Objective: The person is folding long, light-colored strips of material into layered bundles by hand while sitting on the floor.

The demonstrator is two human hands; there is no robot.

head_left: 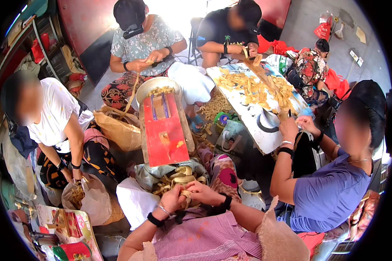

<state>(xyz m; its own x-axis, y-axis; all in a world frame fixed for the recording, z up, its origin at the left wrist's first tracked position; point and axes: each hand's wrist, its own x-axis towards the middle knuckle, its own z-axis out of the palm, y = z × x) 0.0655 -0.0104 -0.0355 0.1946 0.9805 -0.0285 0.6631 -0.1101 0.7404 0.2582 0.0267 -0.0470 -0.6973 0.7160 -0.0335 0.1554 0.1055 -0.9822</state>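
Close to my lap, my left hand [173, 200] and my right hand [206, 194] come together, fingers closed on a pale tan strip [186, 193] that looks folded over. Much of the strip is hidden by my fingers. Just beyond them an open grey-green sack [147, 175] holds loose coils of similar flat strips [181, 175]. A white cloth or bag [137, 201] lies to the left of my left hand. Under my forearms is a pink checked apron [204, 239].
A red-topped board [165, 135] stands ahead, with a pale basin [142, 90] behind it. Right of it, a white tabletop [265, 138] carries many tan pieces. Co-workers sit around; one reaches into a bag [98, 200] at left. Small tan pieces [215, 106] lie on the floor.
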